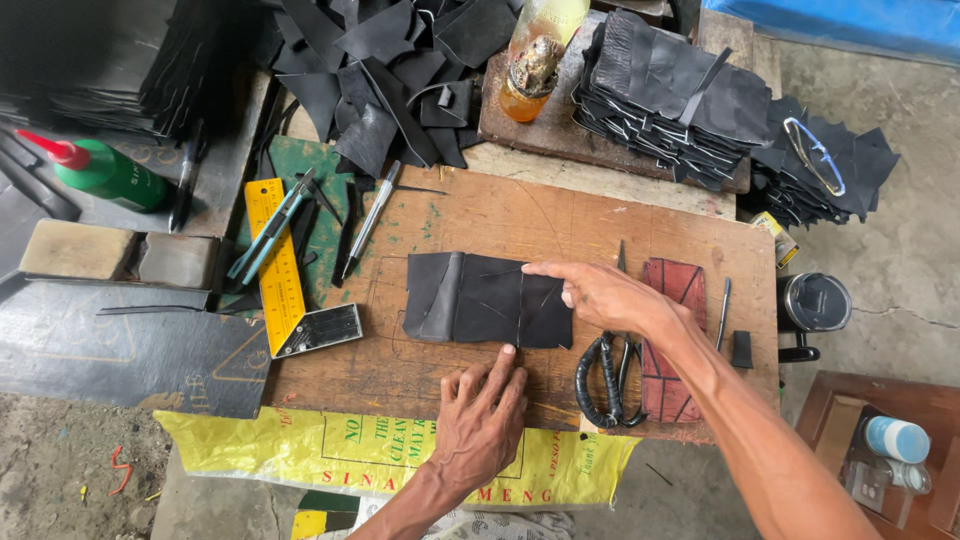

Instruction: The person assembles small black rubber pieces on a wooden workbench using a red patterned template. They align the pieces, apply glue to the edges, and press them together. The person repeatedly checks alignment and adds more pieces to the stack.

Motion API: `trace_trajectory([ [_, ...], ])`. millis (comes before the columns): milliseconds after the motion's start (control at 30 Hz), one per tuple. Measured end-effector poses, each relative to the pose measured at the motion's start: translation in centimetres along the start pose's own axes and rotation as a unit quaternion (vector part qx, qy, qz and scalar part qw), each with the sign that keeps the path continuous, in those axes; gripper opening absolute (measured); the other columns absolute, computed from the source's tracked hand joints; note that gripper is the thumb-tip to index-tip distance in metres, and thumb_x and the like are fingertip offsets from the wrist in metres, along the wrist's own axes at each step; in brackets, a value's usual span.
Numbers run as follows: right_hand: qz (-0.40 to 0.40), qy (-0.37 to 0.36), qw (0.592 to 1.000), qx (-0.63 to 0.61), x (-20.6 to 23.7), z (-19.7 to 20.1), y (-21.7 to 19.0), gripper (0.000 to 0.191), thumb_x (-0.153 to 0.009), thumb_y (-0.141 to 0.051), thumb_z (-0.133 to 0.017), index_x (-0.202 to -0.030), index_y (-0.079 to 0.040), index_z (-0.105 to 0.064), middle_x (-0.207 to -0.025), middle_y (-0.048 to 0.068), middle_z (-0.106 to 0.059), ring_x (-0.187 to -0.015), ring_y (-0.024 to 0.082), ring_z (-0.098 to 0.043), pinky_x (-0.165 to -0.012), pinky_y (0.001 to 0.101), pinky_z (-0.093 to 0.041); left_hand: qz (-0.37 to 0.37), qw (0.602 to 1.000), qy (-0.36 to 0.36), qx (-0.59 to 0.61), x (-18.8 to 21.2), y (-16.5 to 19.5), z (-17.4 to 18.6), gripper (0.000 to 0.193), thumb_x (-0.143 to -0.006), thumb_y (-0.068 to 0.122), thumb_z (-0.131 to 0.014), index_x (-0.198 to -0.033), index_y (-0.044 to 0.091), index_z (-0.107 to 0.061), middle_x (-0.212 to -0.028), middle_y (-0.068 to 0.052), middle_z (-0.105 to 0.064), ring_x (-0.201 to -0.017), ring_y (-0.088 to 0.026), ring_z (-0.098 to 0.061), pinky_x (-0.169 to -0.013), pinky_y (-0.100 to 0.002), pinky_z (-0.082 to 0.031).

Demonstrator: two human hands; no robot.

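Note:
A black leather piece [485,300] lies flat on the wooden board [420,225], with its left part folded over. My left hand [482,420] rests flat on the board, and its fingertips touch the piece's near edge. Reaching in from the right, my right hand [600,292] presses its index finger on the piece's upper right edge. Neither hand holds anything. Black-handled scissors [605,380] lie just right of my left hand, under my right wrist.
A yellow square ruler [280,270], a blue utility knife [268,232] and a pen [370,218] lie at the left. Stacks of black leather [670,95] and scraps [390,70] sit at the back, with a bottle [532,60], a green glue bottle [105,172] and a dark red patterned piece [672,340].

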State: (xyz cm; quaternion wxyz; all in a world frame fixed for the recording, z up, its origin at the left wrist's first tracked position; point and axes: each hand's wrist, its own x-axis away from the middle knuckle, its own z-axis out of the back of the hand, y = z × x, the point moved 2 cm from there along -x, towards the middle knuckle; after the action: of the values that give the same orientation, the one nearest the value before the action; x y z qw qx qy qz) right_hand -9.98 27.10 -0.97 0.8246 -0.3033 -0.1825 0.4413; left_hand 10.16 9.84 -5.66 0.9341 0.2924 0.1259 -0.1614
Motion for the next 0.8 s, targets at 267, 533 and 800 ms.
trace_trajectory([
  [267,-0.238,-0.098,0.960,-0.111,0.1,0.0,0.8,0.059,-0.092,-0.006,-0.052,-0.147,-0.027,-0.055,-0.060,0.003,-0.040,-0.058,0.012,-0.043,-0.057,0.0316,-0.043,-0.003,1.000,-0.012,-0.005,-0.1,-0.1,-0.2,0.047,-0.086,0.017,-0.068,-0.131,0.006,-0.062,-0.156,-0.018,-0.044,-0.120,-0.030,-0.048,-0.093,-0.049,-0.039],
  [533,-0.267,0.076,0.937,-0.212,1.2,-0.6,2.0,0.036,-0.097,-0.014,-0.058,-0.131,-0.015,-0.068,-0.079,-0.003,-0.058,-0.070,0.010,-0.055,-0.064,0.0289,-0.050,-0.012,0.997,-0.038,-0.061,-0.4,0.2,-0.8,0.054,-0.082,0.018,-0.067,-0.133,0.004,-0.059,-0.155,-0.017,-0.044,-0.115,-0.030,-0.048,-0.089,-0.050,-0.038],
  [800,-0.332,0.176,0.903,-0.207,3.1,-2.8,3.8,0.015,-0.098,-0.014,-0.069,-0.107,-0.002,-0.074,-0.093,0.004,-0.064,-0.078,0.013,-0.059,-0.069,0.0283,-0.050,-0.014,0.997,-0.021,-0.072,-0.2,0.0,-1.3,0.052,-0.084,0.020,-0.065,-0.134,0.005,-0.059,-0.156,-0.016,-0.044,-0.115,-0.029,-0.047,-0.088,-0.050,-0.038],
])
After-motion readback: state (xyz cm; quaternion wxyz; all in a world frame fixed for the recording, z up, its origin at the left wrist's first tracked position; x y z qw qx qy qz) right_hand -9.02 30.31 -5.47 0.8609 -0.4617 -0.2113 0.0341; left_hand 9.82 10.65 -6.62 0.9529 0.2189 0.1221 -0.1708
